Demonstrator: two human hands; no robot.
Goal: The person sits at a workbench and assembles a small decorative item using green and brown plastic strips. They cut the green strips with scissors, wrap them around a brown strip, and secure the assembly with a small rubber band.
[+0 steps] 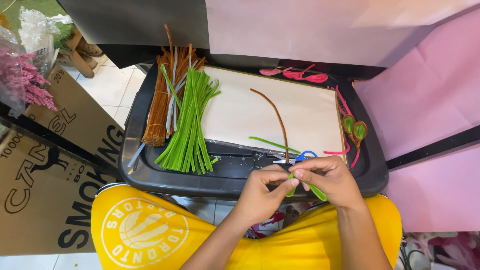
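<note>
— Listing left to right, then. Item one: brown pipe cleaner bundle [159, 102], tied, well to the left of the fingers and up the tray. Item two: green pipe cleaner bundle [190, 125], fanned loose, just beside the brown one, its near ends pointing toward the left hand.

— And the hands themselves?

— Item three: left hand [264, 186], fingers closed in a pinch on one end of a short green pipe cleaner piece [315, 190]. Item four: right hand [327, 177], fingers curled tight over the same piece; its free end pokes out below the right fingers. The piece sits between both sets of fingertips, over the near rim of the dark tray [235, 182].

— What lies beyond the fingers?

— Blue-handled scissors [302, 156], touching distance just above the knuckles. A single brown stem [277, 117] and a single green stem [272, 144] on the white sheet [300, 107] further up. To the right of the fingers, two finished green loops [354, 129]; pink pieces [300, 75] at the far edge.

— Risks, as you judge them?

— The piece is short and held at the very tips, so I'd say it could slip and drop into the lap. A cut wire end could prick a fingertip. A knuckle might also nudge the scissors.
</note>
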